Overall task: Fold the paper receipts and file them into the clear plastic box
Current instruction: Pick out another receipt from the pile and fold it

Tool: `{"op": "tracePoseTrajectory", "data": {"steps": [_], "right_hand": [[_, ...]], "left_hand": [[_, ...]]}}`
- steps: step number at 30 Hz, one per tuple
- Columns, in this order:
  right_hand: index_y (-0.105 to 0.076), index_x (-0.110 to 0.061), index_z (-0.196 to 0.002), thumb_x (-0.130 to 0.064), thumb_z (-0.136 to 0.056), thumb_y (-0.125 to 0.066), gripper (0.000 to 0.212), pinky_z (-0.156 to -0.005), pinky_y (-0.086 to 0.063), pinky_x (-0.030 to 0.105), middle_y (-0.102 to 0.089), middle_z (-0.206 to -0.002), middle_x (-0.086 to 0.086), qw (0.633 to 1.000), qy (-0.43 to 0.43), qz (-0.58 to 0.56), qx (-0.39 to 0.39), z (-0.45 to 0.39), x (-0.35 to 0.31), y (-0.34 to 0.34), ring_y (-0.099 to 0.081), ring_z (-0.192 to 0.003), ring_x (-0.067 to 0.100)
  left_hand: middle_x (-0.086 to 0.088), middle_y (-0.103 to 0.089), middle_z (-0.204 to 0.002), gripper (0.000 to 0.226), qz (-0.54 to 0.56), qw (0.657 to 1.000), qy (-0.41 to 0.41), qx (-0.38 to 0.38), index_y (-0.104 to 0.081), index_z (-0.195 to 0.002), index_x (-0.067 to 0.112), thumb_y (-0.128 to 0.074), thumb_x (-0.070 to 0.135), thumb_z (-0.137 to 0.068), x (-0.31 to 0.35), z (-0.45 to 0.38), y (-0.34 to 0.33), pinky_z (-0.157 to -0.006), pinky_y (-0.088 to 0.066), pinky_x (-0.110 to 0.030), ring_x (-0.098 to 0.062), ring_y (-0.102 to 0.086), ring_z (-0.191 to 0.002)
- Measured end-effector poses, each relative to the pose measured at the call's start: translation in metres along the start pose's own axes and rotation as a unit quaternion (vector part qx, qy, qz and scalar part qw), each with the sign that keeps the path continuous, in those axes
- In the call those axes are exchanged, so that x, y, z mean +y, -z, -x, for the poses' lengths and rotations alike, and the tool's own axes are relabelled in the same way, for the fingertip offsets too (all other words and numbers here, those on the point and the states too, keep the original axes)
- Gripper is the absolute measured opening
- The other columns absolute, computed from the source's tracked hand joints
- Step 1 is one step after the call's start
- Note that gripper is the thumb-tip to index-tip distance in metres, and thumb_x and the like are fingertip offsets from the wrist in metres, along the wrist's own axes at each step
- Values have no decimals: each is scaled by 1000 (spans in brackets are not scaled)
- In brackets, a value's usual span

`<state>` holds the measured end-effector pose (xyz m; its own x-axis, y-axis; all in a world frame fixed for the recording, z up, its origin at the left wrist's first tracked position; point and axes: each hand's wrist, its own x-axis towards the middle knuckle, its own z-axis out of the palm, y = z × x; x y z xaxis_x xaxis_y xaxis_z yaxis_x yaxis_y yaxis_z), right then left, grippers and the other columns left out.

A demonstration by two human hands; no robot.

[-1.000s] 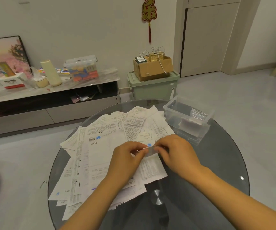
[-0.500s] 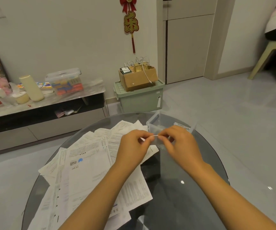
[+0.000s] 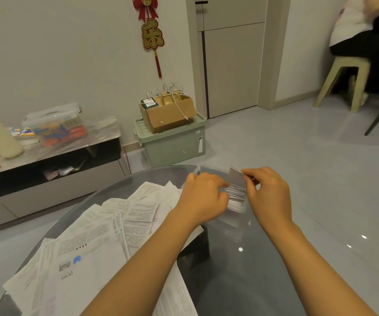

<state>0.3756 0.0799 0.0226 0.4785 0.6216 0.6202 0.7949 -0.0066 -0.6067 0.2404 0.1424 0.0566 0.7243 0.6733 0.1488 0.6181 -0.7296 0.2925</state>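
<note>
A pile of unfolded paper receipts (image 3: 106, 242) covers the left half of the round dark glass table (image 3: 252, 270). The clear plastic box (image 3: 209, 171) stands at the table's far edge, mostly hidden behind my hands, with folded receipts (image 3: 236, 198) standing in it. My right hand (image 3: 268, 195) pinches one folded receipt (image 3: 237, 177) upright over the box. My left hand (image 3: 203, 198) hovers just left of that receipt with curled fingers at the box; whether it touches the paper or the box is hidden.
A green storage bin (image 3: 172, 142) with a cardboard box (image 3: 168, 112) on top stands on the floor beyond the table. A low TV bench (image 3: 47, 156) with a lidded container runs along the left wall. A person sits on a stool (image 3: 343, 80) at the far right.
The camera turned right. Both hands moved the folded receipt from above the paper pile to the box, and the receipt now stands upright in my right hand's pinch.
</note>
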Motion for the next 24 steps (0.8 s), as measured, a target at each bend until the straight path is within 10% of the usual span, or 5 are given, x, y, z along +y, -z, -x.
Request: {"op": "tracePoseTrajectory", "data": {"steps": [16,24], "right_hand": [[-72,-9,-95,-6,-86,-61,15,-68,-41,27,-63,-92,6,993,-91,53,-49,-1,-1,-8,-54,-96,22],[-71,-10,-99,-11,-89,-51,23,-69,-39,30,-47,-103,4,974,-134,136,-119,-8,-5,-3,-42,-103,20]], "left_hand": [[5,-59,-118,84,-20,999,-37,1,-63,-117,22,-3,48,-65,4,-11,-29,-83,-24,-31,-14,-48,-103],[1,-53,-133,64,52,998,-3,31,-51,-133,20,-23,37,-78,4,-9,-28,-102,-23,-31,-14,-47,-120]]}}
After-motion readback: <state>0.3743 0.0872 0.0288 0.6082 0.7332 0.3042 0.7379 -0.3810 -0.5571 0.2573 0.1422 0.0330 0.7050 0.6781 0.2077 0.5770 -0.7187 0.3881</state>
